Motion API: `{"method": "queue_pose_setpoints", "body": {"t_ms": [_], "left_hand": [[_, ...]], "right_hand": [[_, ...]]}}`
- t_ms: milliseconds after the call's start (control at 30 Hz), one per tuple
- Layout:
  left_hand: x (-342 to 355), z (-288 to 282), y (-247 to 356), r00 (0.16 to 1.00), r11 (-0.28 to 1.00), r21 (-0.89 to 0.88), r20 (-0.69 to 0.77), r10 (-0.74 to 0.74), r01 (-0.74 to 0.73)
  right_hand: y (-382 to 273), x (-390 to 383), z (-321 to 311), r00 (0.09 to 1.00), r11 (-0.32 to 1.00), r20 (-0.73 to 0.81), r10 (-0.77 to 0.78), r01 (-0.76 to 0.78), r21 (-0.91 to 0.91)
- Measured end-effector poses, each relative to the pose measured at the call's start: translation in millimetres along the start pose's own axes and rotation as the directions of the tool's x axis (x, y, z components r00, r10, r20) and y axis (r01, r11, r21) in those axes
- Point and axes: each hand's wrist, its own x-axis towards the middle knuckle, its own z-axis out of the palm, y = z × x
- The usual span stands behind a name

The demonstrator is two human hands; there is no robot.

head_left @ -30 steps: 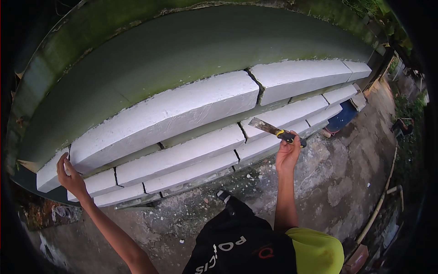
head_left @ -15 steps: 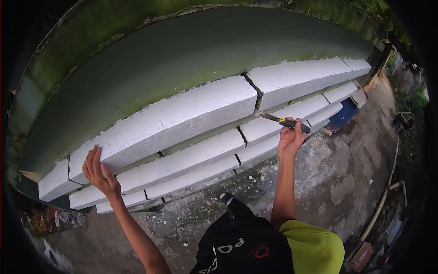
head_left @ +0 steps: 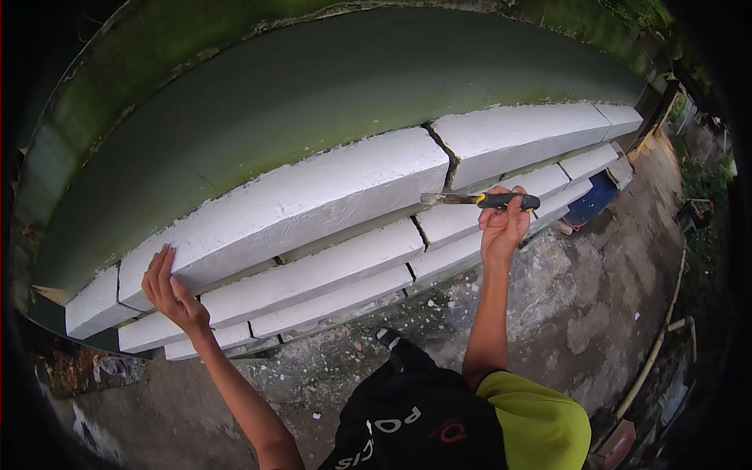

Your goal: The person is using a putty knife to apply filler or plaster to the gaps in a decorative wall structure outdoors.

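My right hand (head_left: 505,227) is closed around the black and yellow handle of a chisel (head_left: 453,199). Its flat, worn metal blade points left, just in front of the lower edge of a long white block (head_left: 313,196), near a dark gap. Whether the blade touches the block, I cannot tell. Toward the left end of that same block, my left hand (head_left: 178,298) lies with its fingers stretched over the front edge, holding nothing. Right of the gap sits another white block (head_left: 525,137) in the same top row.
Lower rows of white blocks (head_left: 313,284) run below the top one. Behind them stands a dark, mossy wall (head_left: 313,78). A blue container (head_left: 591,200) is near the right end. White crumbs lie on the rough concrete ground (head_left: 564,329); a long pole (head_left: 658,352) lies at right.
The chisel's tip has come away from the block corner by the gap and swung left, so the blade lies nearly level. My left hand stays on the block.
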Motion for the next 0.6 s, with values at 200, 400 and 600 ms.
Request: {"method": "queue_pose_setpoints", "body": {"t_ms": [200, 400, 600], "left_hand": [[3, -1, 4, 1.000, 0.999, -0.037, 0.010, -0.012, 0.012], [2, -1, 4, 1.000, 0.998, -0.056, 0.002, -0.029, 0.029], [2, -1, 5, 1.000, 0.998, -0.053, -0.011, -0.025, 0.025]], "right_hand": [[1, 1, -5, 0.999, 0.997, -0.018, -0.033, 0.032, -0.070], [3, -3, -1, 0.997, 0.998, -0.076, -0.015, 0.011, -0.060], [3, 5, -12, 0.983, 0.998, -0.173, -0.067, 0.064, -0.024]]}}
